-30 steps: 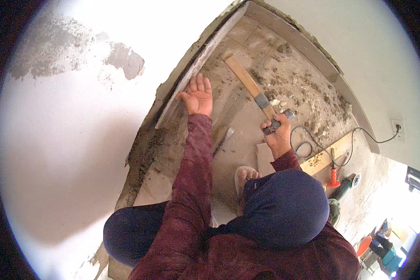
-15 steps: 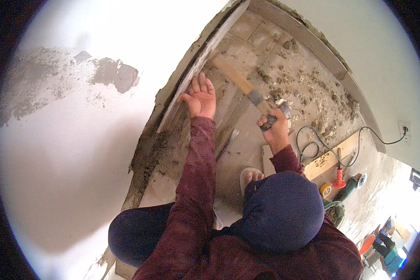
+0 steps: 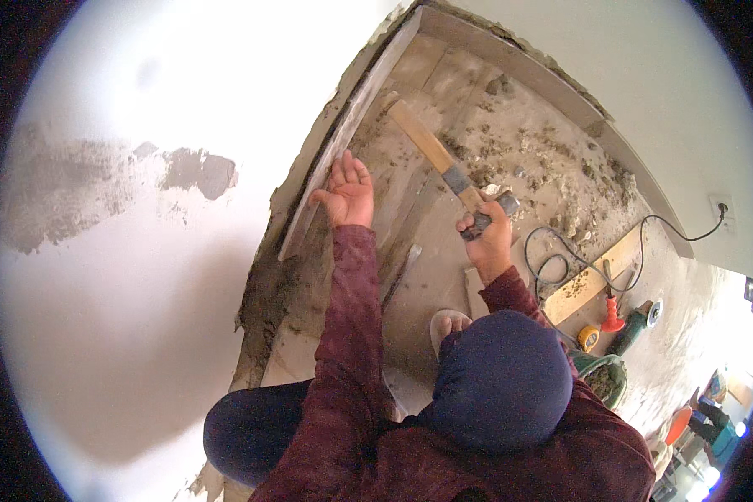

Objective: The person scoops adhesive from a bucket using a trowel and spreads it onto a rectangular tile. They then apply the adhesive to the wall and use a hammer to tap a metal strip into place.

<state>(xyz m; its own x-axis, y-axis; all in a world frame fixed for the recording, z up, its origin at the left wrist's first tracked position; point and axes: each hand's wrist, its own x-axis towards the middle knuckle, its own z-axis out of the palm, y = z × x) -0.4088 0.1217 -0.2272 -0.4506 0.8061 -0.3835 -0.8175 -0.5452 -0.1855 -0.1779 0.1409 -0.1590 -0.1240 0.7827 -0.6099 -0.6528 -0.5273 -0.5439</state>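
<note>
Nearest, a dark blue trousered knee (image 3: 502, 381) bulks up in front of the person's body, with a sandalled foot (image 3: 448, 325) just beyond it. A thin, pale-tipped tool (image 3: 402, 276) lies on the floor between the two forearms. Past the knee, the right hand (image 3: 489, 234) is closed around the dark head end of a hammer (image 3: 431, 146); one blunt end of the head juts out beyond the fingers, and the wooden handle, banded with dark wrapping, slants away from the fist, forward and to the left, over the dusty floor. To the left and a little farther on, the left hand (image 3: 349, 194) holds nothing: it is open, palm upward, thumb spread, right beside a pale skirting strip (image 3: 356, 121) that runs along the foot of the left wall. Whether its fingers touch the strip cannot be told. Right of the hammer, a wooden board (image 3: 573, 293) lies under a looping black cable (image 3: 552, 238), near an orange-gripped chisel (image 3: 612, 322), a yellow tape measure (image 3: 589, 338) and an angle grinder (image 3: 632, 330). Beyond the hammer, crumbled rubble (image 3: 552, 159) covers the floor toward the far skirting (image 3: 527, 67).
</note>
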